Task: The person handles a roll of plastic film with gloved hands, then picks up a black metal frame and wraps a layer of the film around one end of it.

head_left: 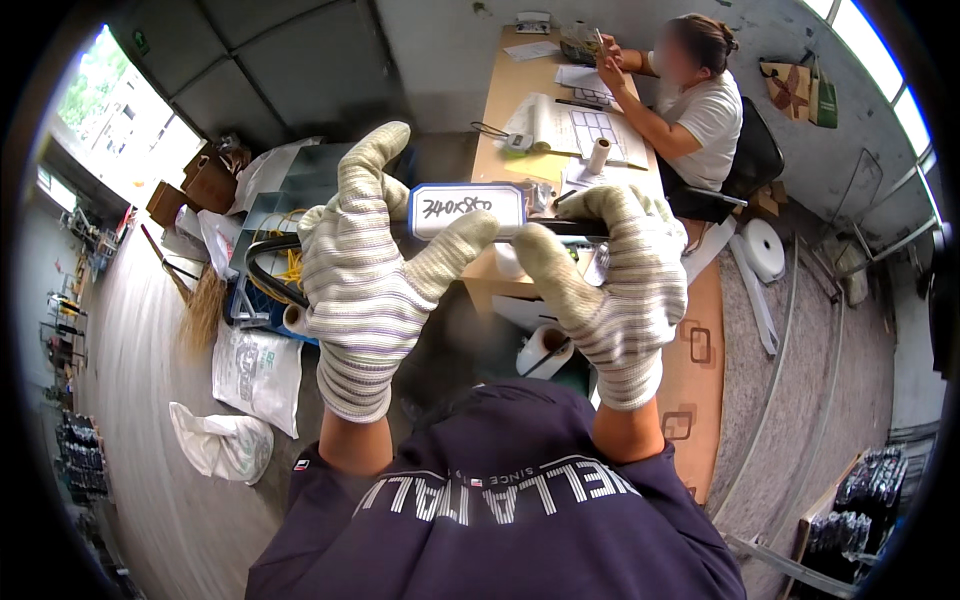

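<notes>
A long black strip (260,265), perhaps rubber or tubing, runs between my two hands in front of my chest. It bends in a curve out past my left side. My left hand (360,275), in a striped knit glove, is closed on it, thumb in front and index finger raised. My right hand (625,290), gloved alike, pinches the strip with thumb and curled fingers. Between the thumbs a white label (468,207) with a blue border and handwriting faces me. The left thumb overlaps its lower edge. How the label is fixed to the strip is hidden.
A person (700,120) sits at a wooden table (505,85) ahead, holding a phone. Papers and a small roll (598,156) lie there. A blue bin (255,230), a broom (205,305) and white sacks (255,375) stand left; a white roll (763,250) lies right.
</notes>
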Motion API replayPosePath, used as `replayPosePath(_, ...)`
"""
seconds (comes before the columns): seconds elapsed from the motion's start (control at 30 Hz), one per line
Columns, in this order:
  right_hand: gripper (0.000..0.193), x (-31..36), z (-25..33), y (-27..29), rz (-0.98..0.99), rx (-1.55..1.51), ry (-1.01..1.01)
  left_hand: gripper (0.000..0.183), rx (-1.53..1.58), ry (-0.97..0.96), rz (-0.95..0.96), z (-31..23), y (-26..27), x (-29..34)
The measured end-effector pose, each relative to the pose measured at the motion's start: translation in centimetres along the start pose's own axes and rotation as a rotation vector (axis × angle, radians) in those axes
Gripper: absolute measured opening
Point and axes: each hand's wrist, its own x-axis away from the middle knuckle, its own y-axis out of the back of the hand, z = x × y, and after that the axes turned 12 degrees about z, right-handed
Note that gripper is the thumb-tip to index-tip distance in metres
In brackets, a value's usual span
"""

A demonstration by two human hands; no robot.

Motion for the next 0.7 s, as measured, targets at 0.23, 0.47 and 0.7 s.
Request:
replayPosePath(0.23,0.039,-1.0,-0.7,-0.9,-0.060,0.136,0.146,0.068,-0.052,-0.041,-0.032,0.0,-0.3,0.2)
replayPosePath(0.47,0.037,-0.8,-0.3,-0.1,0.047,0.097,0.082,0.072,-0.067,-0.024,-0.022,-0.6,0.3,0.7)
replayPosePath(0.7,0.034,-0.6,-0.6,0.3,0.078,0.036,0.083,0.070,0.002,-0.015,-0.010,-0.1,1.0,1.2)
